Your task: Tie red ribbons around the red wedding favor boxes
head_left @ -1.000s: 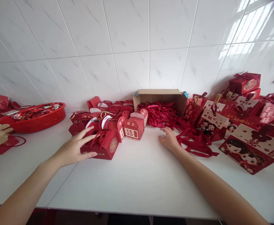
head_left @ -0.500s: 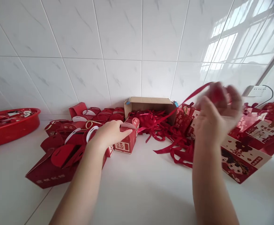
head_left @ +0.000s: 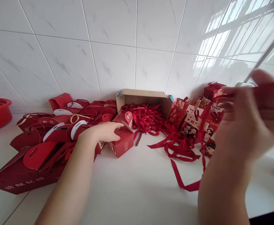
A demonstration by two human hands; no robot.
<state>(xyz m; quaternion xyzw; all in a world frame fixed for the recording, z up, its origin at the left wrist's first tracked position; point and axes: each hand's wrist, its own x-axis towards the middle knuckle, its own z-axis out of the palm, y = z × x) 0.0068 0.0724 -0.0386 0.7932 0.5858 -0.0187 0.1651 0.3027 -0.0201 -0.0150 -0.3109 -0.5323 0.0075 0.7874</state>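
Observation:
My left hand [head_left: 107, 132] grips a small red gift box [head_left: 124, 144] from above, its fingers over the top edge. The box stands on the white counter and has pale printing on its side. At the right, my right hand [head_left: 251, 115] is raised and smeared by motion. A red ribbon [head_left: 201, 137] runs across its fingers and hangs down in front of the wrist, with a stretch reaching the counter. Between the hands, a heap of red ribbons [head_left: 146, 116] spills out of an open cardboard box [head_left: 146, 92] lying against the wall.
Many folded red gift boxes [head_left: 31, 175] with rope handles crowd the left. Upright printed gift boxes [head_left: 191, 125] stand behind the ribbons on the right. A red basin [head_left: 1, 117] sits at the far left. White tiles [head_left: 118, 68] cover the wall behind.
My right hand has moved right and nearer, drawing the red ribbon away from the heap. The gift box under my left hand has turned and tilted. The whole view has shifted.

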